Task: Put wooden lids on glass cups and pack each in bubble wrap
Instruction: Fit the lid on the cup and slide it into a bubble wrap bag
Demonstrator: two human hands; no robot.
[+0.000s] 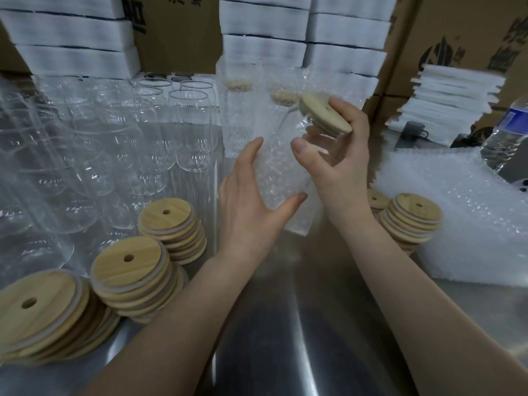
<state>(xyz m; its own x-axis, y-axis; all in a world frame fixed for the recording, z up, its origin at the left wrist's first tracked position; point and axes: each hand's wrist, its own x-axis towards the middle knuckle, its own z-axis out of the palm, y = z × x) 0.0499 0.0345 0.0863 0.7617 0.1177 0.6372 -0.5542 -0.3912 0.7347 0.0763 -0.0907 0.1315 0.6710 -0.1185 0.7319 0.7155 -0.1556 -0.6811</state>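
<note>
My right hand (pixel 340 155) grips a glass cup (pixel 320 141) capped with a round wooden lid (pixel 325 114), tilted above the table. My left hand (pixel 251 204) holds a bubble wrap bag (pixel 278 178) between thumb and fingers, just left of the cup. The cup's lower end meets the bag; how far it is inside I cannot tell. Bare glass cups (pixel 114 144) stand in rows at the left. Stacks of wooden lids lie at the front left (pixel 128 278) and beside my right forearm (pixel 411 218).
Two wrapped cups with lids (pixel 237 110) stand behind my hands. A pile of bubble wrap bags (pixel 463 212) lies at the right. White foam sheet stacks (pixel 454 101), cardboard boxes (pixel 177 32) and a water bottle (pixel 505 132) line the back and right. The table (pixel 285 324) is shiny metal.
</note>
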